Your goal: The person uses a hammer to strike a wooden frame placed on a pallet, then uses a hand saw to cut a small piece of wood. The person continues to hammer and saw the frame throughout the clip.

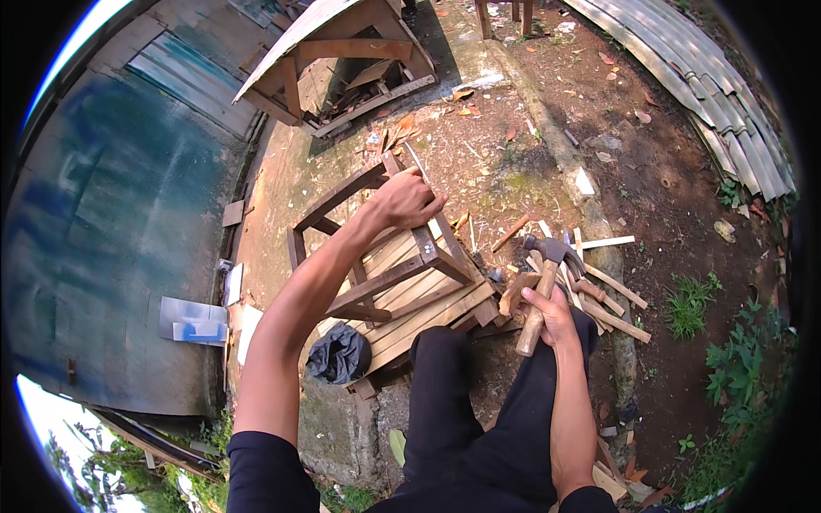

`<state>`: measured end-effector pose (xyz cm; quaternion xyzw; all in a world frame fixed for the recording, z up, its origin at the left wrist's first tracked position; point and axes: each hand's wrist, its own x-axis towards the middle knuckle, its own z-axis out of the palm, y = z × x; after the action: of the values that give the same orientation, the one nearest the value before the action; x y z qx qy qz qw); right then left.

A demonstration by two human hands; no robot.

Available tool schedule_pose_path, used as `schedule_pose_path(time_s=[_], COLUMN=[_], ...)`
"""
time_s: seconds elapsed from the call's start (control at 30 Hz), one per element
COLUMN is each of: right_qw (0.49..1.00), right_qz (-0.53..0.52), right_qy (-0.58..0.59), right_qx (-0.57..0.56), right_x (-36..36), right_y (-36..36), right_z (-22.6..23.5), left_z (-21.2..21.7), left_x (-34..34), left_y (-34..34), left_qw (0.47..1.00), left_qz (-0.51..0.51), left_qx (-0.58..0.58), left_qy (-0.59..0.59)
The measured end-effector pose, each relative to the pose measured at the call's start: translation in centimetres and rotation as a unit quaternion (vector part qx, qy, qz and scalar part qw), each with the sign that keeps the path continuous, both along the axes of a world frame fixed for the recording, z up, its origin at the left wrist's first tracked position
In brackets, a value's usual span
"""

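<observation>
A brown wooden frame (379, 278), built like a small stool without a seat, lies on a low platform of pale wooden slats (466, 305). My left hand (404, 202) reaches across the frame and is closed over its far right bar; its fingertips are partly hidden. By my right knee, my right hand (554, 320) grips a claw hammer (539, 295) by its wooden handle, with the metal head pointing away from me. A short brown wood block (516, 293) shows just left of the handle; whether my hand touches it, I cannot tell.
Loose wooden sticks (617, 322) are heaped right of the platform. A crumpled black plastic bag (339, 353) rests at its near left corner. Farther off stands a wooden hutch (359, 50) holding scraps. Corrugated sheets (710, 85) lie at the right, and a blue-green wall (120, 231) rises at the left.
</observation>
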<state>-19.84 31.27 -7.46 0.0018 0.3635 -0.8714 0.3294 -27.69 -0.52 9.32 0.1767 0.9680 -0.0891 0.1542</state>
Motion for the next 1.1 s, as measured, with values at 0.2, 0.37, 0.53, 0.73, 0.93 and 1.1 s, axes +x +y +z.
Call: schedule_pose_path(time_s=[0.2, 0.37, 0.53, 0.73, 0.93, 1.1], right_qw=[0.999, 0.999, 0.999, 1.000, 0.999, 0.999], right_qz=[-0.037, -0.043, -0.047, -0.022, -0.012, -0.010], right_qy=[0.002, -0.010, -0.013, 0.009, 0.038, 0.031], right_qx=[-0.013, -0.009, -0.016, -0.005, 0.006, 0.018], right_x=[0.1, -0.7, -0.8, 0.0, -0.2, -0.3], right_y=[0.8, 0.8, 0.1, -0.5, -0.7, -1.0], right_z=[-0.5, -1.3, -1.3, -1.8, -2.4, -2.1], left_z=[4.8, 9.9, 4.4, -2.2, -0.1, 2.4], left_x=[-1.2, 5.2, 11.9, 15.5, 17.4, 17.0], left_y=[-7.1, -12.6, -8.8, -3.0, -0.6, -0.9], left_qw=[0.984, 0.922, 0.800, 0.765, 0.833, 0.899], left_qz=[0.119, 0.045, 0.159, 0.258, 0.303, 0.238], left_qx=[0.102, 0.159, 0.092, 0.120, 0.242, 0.289], left_qy=[0.083, 0.351, 0.570, 0.578, 0.395, 0.227])
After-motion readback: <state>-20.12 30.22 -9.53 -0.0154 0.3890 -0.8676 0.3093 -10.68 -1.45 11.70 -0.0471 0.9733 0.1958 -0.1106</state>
